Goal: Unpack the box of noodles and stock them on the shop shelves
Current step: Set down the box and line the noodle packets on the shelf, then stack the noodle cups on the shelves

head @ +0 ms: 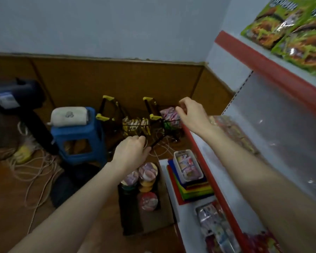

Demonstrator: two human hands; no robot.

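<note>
Cardboard first: the open box (164, 216) sits on the wooden floor under my left forearm, right against the foot of the shelves (274, 70), and round noodle cups (147, 200) stand lid-up inside it. My left hand (130, 153) is out over the floor beyond the box, fingers curled in. A thin black bar (157, 142) runs out from under them toward the wire baskets (135, 125) with the yellow handles, but in the blur I cannot tell whether I am gripping it. My right hand (191, 114) is further out and higher, just past the end of the middle shelf, thumb and forefinger pinching the top corner of a pink packet (169, 115) that sits in the right-hand basket. Green noodle packets (290, 33) lie on the top shelf, up at my right. On the lowest shelf a white tray (177, 161) of small packets rests on a stack of coloured sheets (197, 191). Off to the left stands a blue stool (75, 141) with a white pouch (69, 115) on its seat — pale cords (35, 167) trail over the floor beside it.
</note>
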